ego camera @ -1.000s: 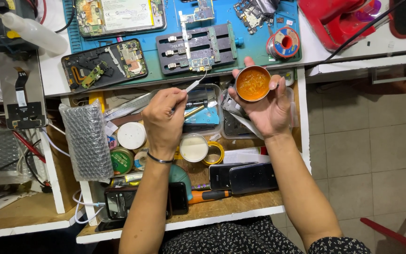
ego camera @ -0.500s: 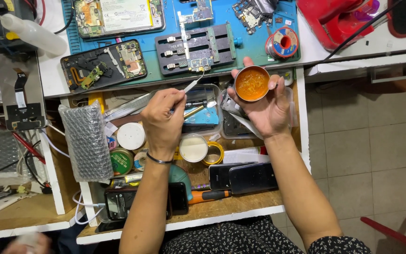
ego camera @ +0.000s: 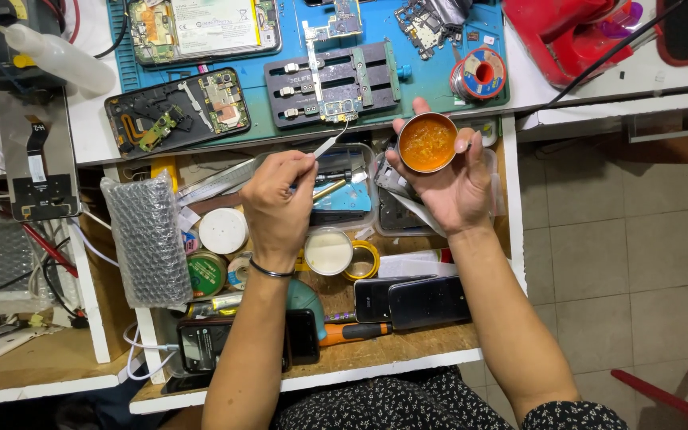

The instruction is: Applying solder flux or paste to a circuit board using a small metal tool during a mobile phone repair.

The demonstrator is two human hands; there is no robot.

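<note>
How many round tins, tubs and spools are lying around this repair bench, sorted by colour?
Orange tin, held up in the right hand: 1
White tubs: 2
Green tin: 1
Yellow tape roll: 1
Red-centred solder spool: 1
Total: 6

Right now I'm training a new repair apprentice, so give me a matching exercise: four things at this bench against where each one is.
Things:
1. round tin of orange paste
2. tweezers
3. solder spool
4. bubble wrap bag

Places:
A. on the blue mat, right end
B. in the left hand
C. at the drawer's left edge
D. in the right hand

Pairs: 1-D, 2-B, 3-A, 4-C
</note>
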